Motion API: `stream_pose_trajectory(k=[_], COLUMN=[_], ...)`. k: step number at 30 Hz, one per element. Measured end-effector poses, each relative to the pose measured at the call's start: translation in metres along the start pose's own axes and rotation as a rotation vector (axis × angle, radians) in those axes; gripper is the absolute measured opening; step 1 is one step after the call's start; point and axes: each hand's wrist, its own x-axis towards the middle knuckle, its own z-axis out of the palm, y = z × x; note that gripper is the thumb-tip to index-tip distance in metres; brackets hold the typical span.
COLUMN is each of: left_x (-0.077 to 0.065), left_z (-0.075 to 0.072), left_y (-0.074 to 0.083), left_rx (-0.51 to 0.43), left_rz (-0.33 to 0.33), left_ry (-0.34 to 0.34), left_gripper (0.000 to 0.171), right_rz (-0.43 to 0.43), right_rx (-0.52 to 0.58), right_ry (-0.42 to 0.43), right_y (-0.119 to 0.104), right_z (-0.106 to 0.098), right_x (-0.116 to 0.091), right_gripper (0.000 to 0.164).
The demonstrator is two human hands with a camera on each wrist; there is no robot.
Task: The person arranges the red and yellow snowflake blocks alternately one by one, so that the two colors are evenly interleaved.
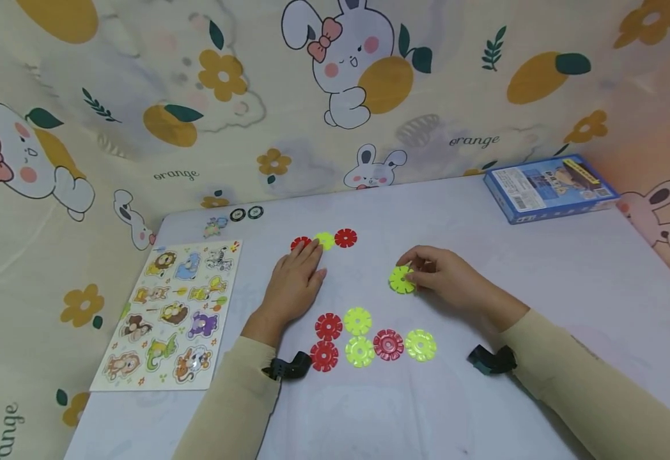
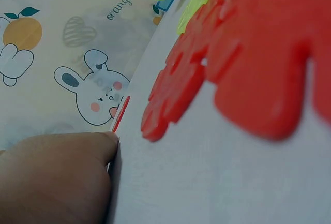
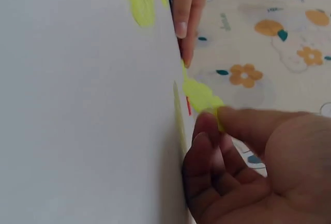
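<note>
"Two bare hands are over the white tabletop (image 1: pixel 335 415). What does each one have?"

"Thumb and fingers of the right hand (image 1: pixel 444 273) curl together, pinching the edge of a yellow-green, flower-shaped plastic disc (image 1: pixel 401 280) with slots round its rim."

"And the left hand (image 1: pixel 293 285)?"

"Palm down, its fingers stretched out, the tips partly covering a flat red slotted disc (image 1: pixel 298 242). It grips nothing that shows."

"What lies beside that red one?"

"A second yellow-green slotted disc (image 1: pixel 326 241), then another red slotted disc (image 1: pixel 346 238), making a far row of three."

"Where is the pinched disc, exactly?"

"To the right of the left hand, between the far row and a nearer cluster of six red and yellow-green discs (image 1: pixel 389 345), apart from both. Whether its edge touches the tabletop is hard to tell."

"How is the cluster arranged?"

"Four run across the near side, red and yellow-green alternating; two more, one of each colour, sit just beyond the left pair."

"And further out?"

"A white board of cartoon animals (image 1: pixel 155 378) at the left, and a flat blue cardboard box (image 1: pixel 550 190) at the far right."
</note>
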Motion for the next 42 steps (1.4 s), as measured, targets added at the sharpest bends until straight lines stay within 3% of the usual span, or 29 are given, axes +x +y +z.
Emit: stream_pose_trajectory(k=[8,12,16,19,23,27,33,42], left_x=[0.0,-0.001,0.0,0.0,0.0,-0.001,-0.001,0.0], left_z=[0.001,-0.001,-0.004,-0.004,-0.003,-0.001,0.001,0.002], left_y=[0.002,0.003,0.003,0.002,0.0,-0.002,-0.002,-0.002], left_rx=[-0.004,-0.007,-0.003,-0.005,-0.004,-0.003,-0.004,0.0], left_rz=[0.011,0.01,0.008,0.007,0.004,-0.001,-0.001,0.0], left_ry=[0.006,0.002,0.003,0.009,0.011,0.001,0.007,0.007], left_gripper=[0.06,0.06,0.061,0.061,0.06,0.06,0.061,0.061], right_rz=[0.126,0.119,0.086,0.005,-0.118,-0.131,-0.085,-0.05], right_rx=[0.239,0.248,0.125,-0.059,-0.394,-0.596,-0.683,-0.704], right_ry=[0.117,0.119,0.066,0.012,-0.059,-0.094,-0.123,-0.139], right_y=[0.001,-0.005,-0.011,-0.014,-0.019,-0.024,-0.03,-0.031], right_z=[0.001,0.003,0.008,0.015,0.024,0.029,0.029,0.029], right_x=[0.05,0.063,0.064,0.061,0.058,0.06,0.066,0.071], right_gripper=[0.028,0.037,0.05,0.058,0.071,0.081,0.089,0.097])
